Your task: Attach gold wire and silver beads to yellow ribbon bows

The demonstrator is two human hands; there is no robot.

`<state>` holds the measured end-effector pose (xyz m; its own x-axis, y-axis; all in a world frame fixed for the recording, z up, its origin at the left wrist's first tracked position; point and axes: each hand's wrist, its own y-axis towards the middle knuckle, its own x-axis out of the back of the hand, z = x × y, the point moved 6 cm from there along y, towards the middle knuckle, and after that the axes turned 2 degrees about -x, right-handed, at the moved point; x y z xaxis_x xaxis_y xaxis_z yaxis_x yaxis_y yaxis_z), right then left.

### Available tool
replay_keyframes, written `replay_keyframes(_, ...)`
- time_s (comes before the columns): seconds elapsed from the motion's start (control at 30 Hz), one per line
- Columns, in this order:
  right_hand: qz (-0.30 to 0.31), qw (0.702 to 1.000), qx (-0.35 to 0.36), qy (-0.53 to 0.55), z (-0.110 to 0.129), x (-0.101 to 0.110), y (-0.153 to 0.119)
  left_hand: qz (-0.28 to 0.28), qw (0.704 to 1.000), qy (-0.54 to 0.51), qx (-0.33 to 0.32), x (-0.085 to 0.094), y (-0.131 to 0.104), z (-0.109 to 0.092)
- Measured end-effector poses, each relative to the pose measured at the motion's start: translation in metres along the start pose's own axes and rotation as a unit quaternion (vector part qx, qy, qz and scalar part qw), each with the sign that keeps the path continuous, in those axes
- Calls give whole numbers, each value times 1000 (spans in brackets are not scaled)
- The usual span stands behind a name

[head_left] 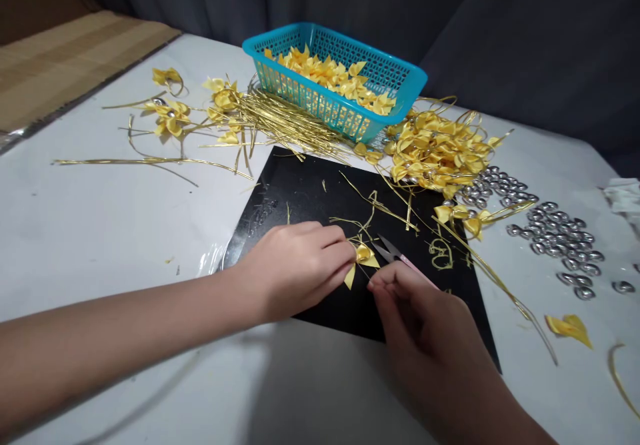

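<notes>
Right hand [425,312] and left hand [300,265] reach in over the near edge of the black board [325,315], which lies flat on the white desk [125,232]. On the board, between the two hands, is a small yellow ribbon bow [367,256]. The left hand's grip is clamped on the bow's left side, fingers curled over. The right hand's grip is together, thumb and forefinger pinching a thin strand [365,272] beside the bow. Pink-handled scissors [387,248] run out from beneath that hand, blades slightly apart and pointing across the board; whether the palm holds them, I cannot tell.

Short gold cord pieces [375,206] are scattered over the board. Just beyond its far edge lies a bundle of gold cords [290,122], and behind that stands a blue basket [320,88] with yellow ribbon pieces [325,72] inside. A heap of yellow bows [440,148] sits at the board's far right corner. Silver beads [555,232] spread out to the right of the board, with one loose yellow ribbon piece [570,328] nearer the camera. Several finished-looking bows [170,115] and more cords lie beyond the board to the left.
</notes>
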<state>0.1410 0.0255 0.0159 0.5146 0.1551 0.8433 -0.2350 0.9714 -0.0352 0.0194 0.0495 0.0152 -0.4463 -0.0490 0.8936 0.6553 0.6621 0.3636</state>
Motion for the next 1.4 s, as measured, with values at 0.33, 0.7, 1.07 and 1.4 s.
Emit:
replay_keyframes(0.33, 14, 1000, -9, 5, -1, -2, 0, -35, 997, 67, -22, 4, -2, -5)
replay_keyframes(0.7, 6, 999, -12, 44, 0, -3, 0, -5, 993, 112, -49, 1, -3, -6)
replay_keyframes(1.07, -31, 998, 4, 49, -1, -4, -1, 41, 999, 1, -5, -9, 1, 5)
replay_keyframes(1.4, -36, 999, 17, 32, 2, -2, 1, 19, 1000, -19, -11, -8, 2, 5)
